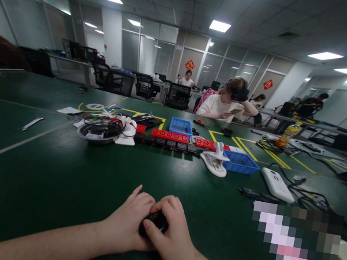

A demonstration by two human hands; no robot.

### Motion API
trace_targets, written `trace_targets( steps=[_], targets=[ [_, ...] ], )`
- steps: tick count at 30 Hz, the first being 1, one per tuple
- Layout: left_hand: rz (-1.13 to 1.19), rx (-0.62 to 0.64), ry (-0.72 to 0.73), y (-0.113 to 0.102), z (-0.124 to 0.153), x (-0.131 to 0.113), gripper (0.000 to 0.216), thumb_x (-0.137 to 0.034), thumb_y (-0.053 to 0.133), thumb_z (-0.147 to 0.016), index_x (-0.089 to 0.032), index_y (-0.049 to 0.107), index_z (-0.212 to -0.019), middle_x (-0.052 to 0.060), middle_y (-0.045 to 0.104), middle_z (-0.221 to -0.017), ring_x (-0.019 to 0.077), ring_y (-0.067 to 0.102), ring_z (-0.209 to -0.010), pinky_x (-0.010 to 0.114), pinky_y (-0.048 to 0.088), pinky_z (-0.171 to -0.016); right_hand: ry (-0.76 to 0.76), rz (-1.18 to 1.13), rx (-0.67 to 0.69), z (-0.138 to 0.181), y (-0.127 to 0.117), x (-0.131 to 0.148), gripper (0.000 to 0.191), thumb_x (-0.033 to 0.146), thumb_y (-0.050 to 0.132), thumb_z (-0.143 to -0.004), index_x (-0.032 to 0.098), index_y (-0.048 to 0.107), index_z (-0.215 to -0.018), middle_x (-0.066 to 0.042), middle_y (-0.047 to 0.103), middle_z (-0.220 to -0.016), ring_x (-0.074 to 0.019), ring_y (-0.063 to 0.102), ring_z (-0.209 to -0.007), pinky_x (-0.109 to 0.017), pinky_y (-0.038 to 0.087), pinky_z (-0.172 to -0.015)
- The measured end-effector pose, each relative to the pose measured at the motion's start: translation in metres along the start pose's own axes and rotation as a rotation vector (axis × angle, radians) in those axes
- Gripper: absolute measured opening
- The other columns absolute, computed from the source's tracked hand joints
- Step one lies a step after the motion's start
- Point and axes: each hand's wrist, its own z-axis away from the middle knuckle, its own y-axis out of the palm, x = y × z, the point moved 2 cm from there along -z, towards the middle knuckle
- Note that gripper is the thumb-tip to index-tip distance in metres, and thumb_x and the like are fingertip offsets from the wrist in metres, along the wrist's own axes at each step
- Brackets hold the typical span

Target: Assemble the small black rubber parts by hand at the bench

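Observation:
Close to me, over the green table (83, 186), a small black rounded object (159, 221) is clasped between my two hands. My left hand (133, 215) is closed around its left side, with one finger sticking out. My right hand (172, 224) wraps over the right side, its thumb lying across the front. The object's kind cannot be made out, since the fingers cover most of it. Beyond the hands stands a row of red and black blocks (169, 136), with a white clip stand (217, 160) at its right and another white clip stand (127, 133) at its left.
A metal bowl (99, 132) with cables stands left of the row. Blue bins (240, 163) (181, 126) stand beside and behind it. To the right lie a white power bank (277, 184), black cables and a drink bottle (289, 134). A person (221, 102) sits across the table.

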Motion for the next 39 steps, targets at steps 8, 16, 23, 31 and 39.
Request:
trace_targets(
  steps=[8, 16, 23, 31, 39],
  targets=[
    [0.072, 0.033, 0.112, 0.0, -0.002, 0.007, 0.037, -0.025, 0.07, -0.055, -0.021, 0.058, -0.09, 0.001, 0.051, -0.097, 0.0217, 0.047, -0.094, 0.043, 0.025, -0.102, -0.15, -0.037, 0.01, 0.001, -0.004, 0.007, 0.019, 0.011, 0.048, -0.066, 0.02, 0.06, -0.077, -0.002, 0.056, -0.076, -0.0182, 0.049, -0.079, -0.036, 0.037, -0.075],
    [0.035, 0.053, 0.144, 0.002, -0.004, 0.01, 0.051, -0.029, 0.07, -0.055, -0.021, 0.054, -0.104, 0.004, 0.051, -0.103, 0.025, 0.046, -0.1, 0.045, 0.024, -0.102, -0.314, -0.026, 0.108, 0.002, -0.007, 0.02, 0.02, 0.009, 0.038, -0.058, 0.022, 0.053, -0.059, 0.004, 0.063, -0.067, -0.0172, 0.054, -0.083, -0.043, 0.025, -0.097],
    [-0.003, 0.102, 0.157, 0.003, -0.001, 0.008, 0.066, -0.032, 0.067, -0.061, -0.026, 0.042, -0.123, 0.006, 0.044, -0.124, 0.0293, 0.037, -0.118, 0.052, 0.015, -0.106, -0.313, -0.023, 0.084, 0.004, -0.01, 0.02, 0.023, 0.014, 0.044, -0.068, 0.024, 0.058, -0.082, 0.001, 0.065, -0.085, -0.0191, 0.053, -0.093, -0.044, 0.021, -0.101],
    [0.006, 0.009, 0.014, 0.002, 0.002, 0.008, 0.091, -0.059, 0.074, -0.047, -0.019, 0.039, -0.121, 0.011, 0.043, -0.121, 0.0329, 0.037, -0.117, 0.059, 0.007, -0.105, 0.003, 0.065, -0.085, 0.003, -0.001, -0.003, 0.036, 0.051, 0.049, -0.076, 0.017, 0.052, -0.087, -0.006, 0.054, -0.083, -0.0215, 0.048, -0.076, -0.037, 0.038, -0.069],
    [-0.035, -0.116, 0.008, 0.002, 0.004, -0.003, 0.056, -0.051, 0.073, -0.049, -0.019, 0.049, -0.089, 0.003, 0.051, -0.09, 0.0241, 0.05, -0.091, 0.054, 0.018, -0.104, 0.015, 0.181, -0.049, 0.003, 0.001, 0.0, 0.031, 0.045, 0.063, -0.068, 0.018, 0.048, -0.072, -0.001, 0.051, -0.073, -0.0176, 0.045, -0.069, -0.032, 0.036, -0.064]
  ],
)
